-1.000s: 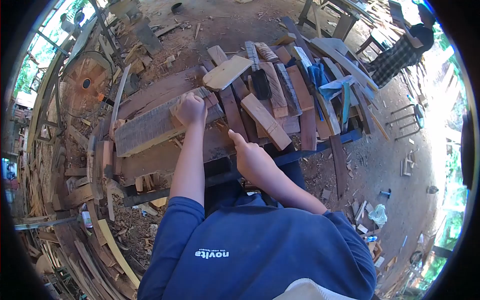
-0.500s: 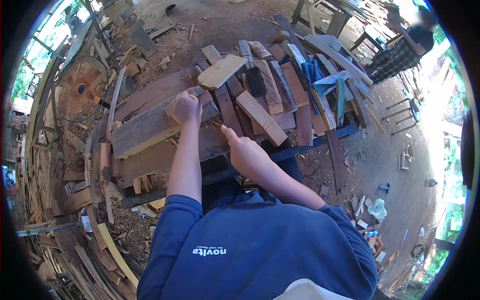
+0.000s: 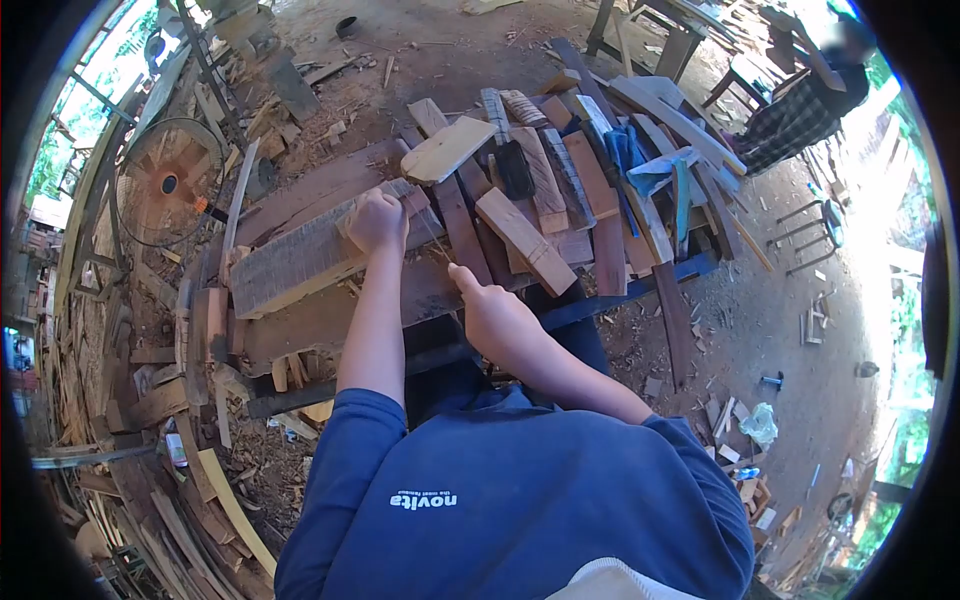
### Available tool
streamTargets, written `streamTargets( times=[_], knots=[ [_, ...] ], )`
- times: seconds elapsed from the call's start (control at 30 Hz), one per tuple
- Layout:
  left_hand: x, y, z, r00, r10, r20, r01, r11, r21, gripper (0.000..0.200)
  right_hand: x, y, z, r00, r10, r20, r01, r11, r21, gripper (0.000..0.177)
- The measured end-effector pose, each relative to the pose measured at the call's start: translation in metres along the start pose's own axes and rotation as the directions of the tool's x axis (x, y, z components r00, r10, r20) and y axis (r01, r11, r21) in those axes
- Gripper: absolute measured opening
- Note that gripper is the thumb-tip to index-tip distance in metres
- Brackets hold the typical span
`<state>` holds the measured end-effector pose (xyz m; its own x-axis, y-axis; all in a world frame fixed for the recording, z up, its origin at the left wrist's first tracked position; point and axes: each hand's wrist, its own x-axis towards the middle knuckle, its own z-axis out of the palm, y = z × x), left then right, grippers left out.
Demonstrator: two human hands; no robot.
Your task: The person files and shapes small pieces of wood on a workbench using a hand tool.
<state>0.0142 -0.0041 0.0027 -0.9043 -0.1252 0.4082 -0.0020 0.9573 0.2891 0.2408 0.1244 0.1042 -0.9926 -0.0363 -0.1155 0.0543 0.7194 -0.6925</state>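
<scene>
Head view, only camera. Left side first?

Left hand (image 3: 378,222) clenched, apparently around a small reddish-brown wooden block (image 3: 414,203); inner fingers hidden. Fist bears down at the right end of a thick, grey-weathered wooden beam (image 3: 300,260), I judge to keep the wood from shifting

And the right?

Right hand (image 3: 492,308) closed round a thin, straight, rod-like tool (image 3: 437,238), one finger stretched forward, probably for control. Handle lost in the palm, so kind of tool: cannot tell. It slants up toward the block; contact unclear

Why is the beam there?

Laid lengthwise on a wide dark-brown plank (image 3: 320,325), close to the body; likely a firm backing within reach of both hands

Rest of the surface?

Crowded to the right: pale, round-cornered wooden board (image 3: 450,150) across other timbers, crumpled blue plastic sheeting (image 3: 660,172) beyond

Room?

Brown earthen floor (image 3: 740,310) strewn with chips. Round wire-caged fan (image 3: 170,184) at left; another person (image 3: 810,115) in chequered clothing, far right
</scene>
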Motion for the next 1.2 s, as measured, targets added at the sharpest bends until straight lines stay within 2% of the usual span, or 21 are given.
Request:
streamTargets(
  times=[0.17,0.3,0.33,0.4,0.57,0.63,0.73,0.93,1.03,1.1,1.2],
  knots=[
    [0.000,0.001,-0.001,0.999,0.026,-0.042,-0.026,1.000,0.016,0.026,0.010,0.023,0.020,0.994,-0.012,-0.112,0.018,0.998,0.061,0.046],
    [0.001,-0.002,0.003,1.000,0.016,-0.011,-0.015,0.999,0.043,0.025,0.039,0.034,0.037,0.981,-0.034,-0.190,0.064,0.986,0.157,0.038],
    [0.002,-0.002,0.004,1.000,0.019,-0.022,-0.018,0.999,0.040,0.025,0.044,0.034,0.037,0.982,-0.035,-0.187,0.065,0.985,0.157,0.038],
    [0.002,-0.003,0.004,1.000,0.017,-0.014,-0.016,0.998,0.061,0.024,0.052,0.031,0.035,0.992,-0.025,-0.123,0.041,0.990,0.132,0.055],
    [0.001,0.000,0.000,0.999,0.023,-0.036,-0.020,0.998,0.058,0.025,0.035,0.020,0.017,0.998,0.008,-0.066,0.000,0.992,0.127,0.055],
    [0.001,0.001,0.000,1.000,-0.010,-0.013,0.010,0.999,-0.042,0.029,0.018,0.018,0.007,0.999,0.014,-0.046,-0.008,0.991,0.134,0.054],
    [-0.001,0.002,-0.003,1.000,-0.003,-0.009,0.002,0.999,-0.033,0.029,0.006,0.015,-0.002,1.000,0.023,-0.008,-0.021,0.987,0.160,0.052],
    [0.000,-0.002,0.005,0.997,0.031,-0.068,-0.030,0.999,0.021,0.024,0.046,0.027,0.023,0.995,-0.006,-0.098,0.024,0.983,0.180,0.046],
    [0.002,-0.003,0.004,0.999,0.031,-0.029,-0.030,0.999,0.035,0.028,0.065,0.028,0.031,0.994,-0.012,-0.110,0.030,0.987,0.157,0.045],
    [0.002,-0.003,0.004,0.999,0.030,-0.028,-0.029,0.999,0.043,0.028,0.067,0.027,0.033,0.984,-0.062,-0.164,0.091,0.980,0.177,0.038],
    [0.002,-0.003,0.005,1.000,0.016,-0.018,-0.015,0.999,0.032,0.028,0.051,0.027,0.023,0.997,-0.018,-0.077,0.031,0.983,0.183,0.048]
  ],
)
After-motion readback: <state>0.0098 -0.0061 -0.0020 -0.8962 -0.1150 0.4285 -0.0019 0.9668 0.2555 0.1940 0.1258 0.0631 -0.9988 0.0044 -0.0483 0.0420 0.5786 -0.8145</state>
